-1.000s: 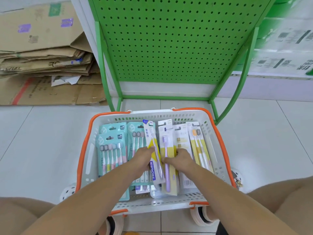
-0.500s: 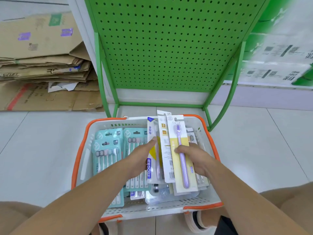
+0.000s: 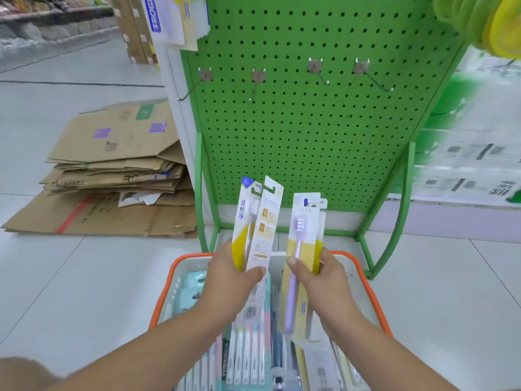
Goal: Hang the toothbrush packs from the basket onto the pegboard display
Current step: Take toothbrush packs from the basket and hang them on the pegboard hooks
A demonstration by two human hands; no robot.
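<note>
Head view: we see the left hand with fingers curled round two toothbrush packs, and the right hand gripping a purple-brush pack — both raised above the orange-rimmed basket, which holds more packs. Beyond stands the green pegboard with four bare hooks; flattened cardboard lies at left.

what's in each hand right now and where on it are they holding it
The left hand grips two toothbrush packs by their lower part. The right hand grips the purple toothbrush pack at mid-height, thumb in front, fingers behind.
</note>
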